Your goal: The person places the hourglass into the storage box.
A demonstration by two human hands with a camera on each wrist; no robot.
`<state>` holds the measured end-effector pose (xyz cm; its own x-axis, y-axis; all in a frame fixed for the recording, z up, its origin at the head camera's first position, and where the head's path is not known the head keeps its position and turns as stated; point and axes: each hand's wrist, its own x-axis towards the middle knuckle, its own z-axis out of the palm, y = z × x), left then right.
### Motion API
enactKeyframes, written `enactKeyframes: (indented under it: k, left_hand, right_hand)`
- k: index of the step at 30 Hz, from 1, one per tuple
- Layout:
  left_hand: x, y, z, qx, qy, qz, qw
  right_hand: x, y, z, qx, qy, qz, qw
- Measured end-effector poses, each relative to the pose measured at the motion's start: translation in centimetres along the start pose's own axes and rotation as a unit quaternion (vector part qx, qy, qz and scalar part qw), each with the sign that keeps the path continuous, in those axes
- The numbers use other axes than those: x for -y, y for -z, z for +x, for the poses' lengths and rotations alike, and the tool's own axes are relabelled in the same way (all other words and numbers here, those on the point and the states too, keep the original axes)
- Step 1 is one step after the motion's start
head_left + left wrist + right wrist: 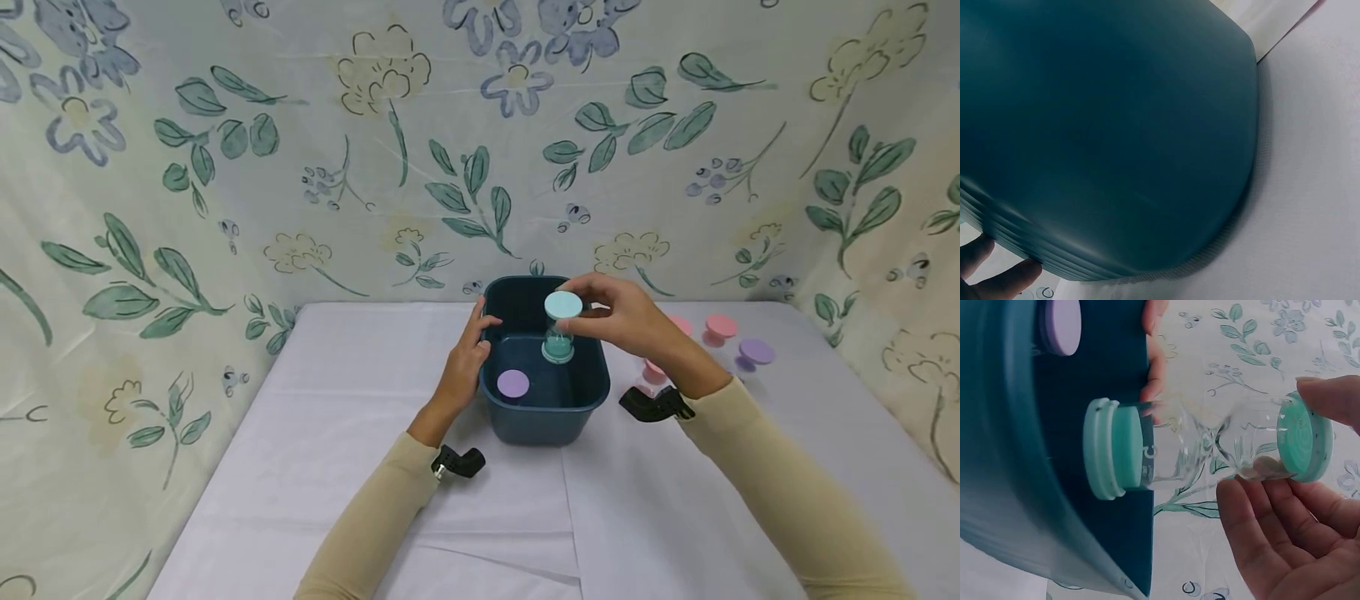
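My right hand point(611, 312) pinches a sand timer point(558, 343) by its mint-green upper cap. The timer hangs upright within the dark teal bin point(543, 425), its lower cap over the bin's inside. In the right wrist view the timer's clear waisted glass point(1210, 444) shows, with the thumb on one side of the cap and fingers on the other. My left hand point(461, 362) grips the bin's left rim, with fingertips point(1013, 278) against the ridged edge in the left wrist view. A purple-capped timer point(513, 384) stands inside the bin; its lower part is hidden.
Several more timers stand on the white-covered table point(360, 467) to the right, among them a pink one point(719, 327) and a purple one point(753, 353). My right forearm partly covers others. A floral cloth point(315, 150) hangs behind the table.
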<state>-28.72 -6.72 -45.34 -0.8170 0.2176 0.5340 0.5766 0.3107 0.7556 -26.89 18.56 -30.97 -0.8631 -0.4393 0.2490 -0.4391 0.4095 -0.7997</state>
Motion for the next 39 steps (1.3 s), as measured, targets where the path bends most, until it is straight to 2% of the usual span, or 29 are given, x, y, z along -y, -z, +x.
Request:
enactKeyframes:
  k: [11, 16, 21, 30, 39]
  left_hand:
    - [-0.4, 0.1, -0.2, 0.004, 0.002, -0.002, 1.0]
    - [-0.5, 0.2, -0.2, 0.006, 0.009, 0.003, 0.9999]
    - [-0.3, 0.2, -0.3, 0.009, 0.012, -0.002, 0.9999]
    - [-0.5, 0.2, -0.2, 0.01, 0.012, -0.004, 0.9999]
    - [-0.5, 0.2, -0.1, 0.015, 0.014, 0.0, 0.9998]
  right_hand:
    - [-0.9, -0.1, 1.4, 0.068, -0.001, -0.034, 0.9971]
    - [-1.7, -0.7, 1.9, 0.078, 0.003, -0.055, 0.9954]
    - [-2.6, -1.5, 2.5, 0.092, 0.017, -0.037, 0.9949]
    - [-3.5, -3.3, 3.2, 0.117, 0.033, -0.036, 0.9919]
    - [-4.2, -3.7, 3.5, 0.117, 0.03, -0.062, 0.9908]
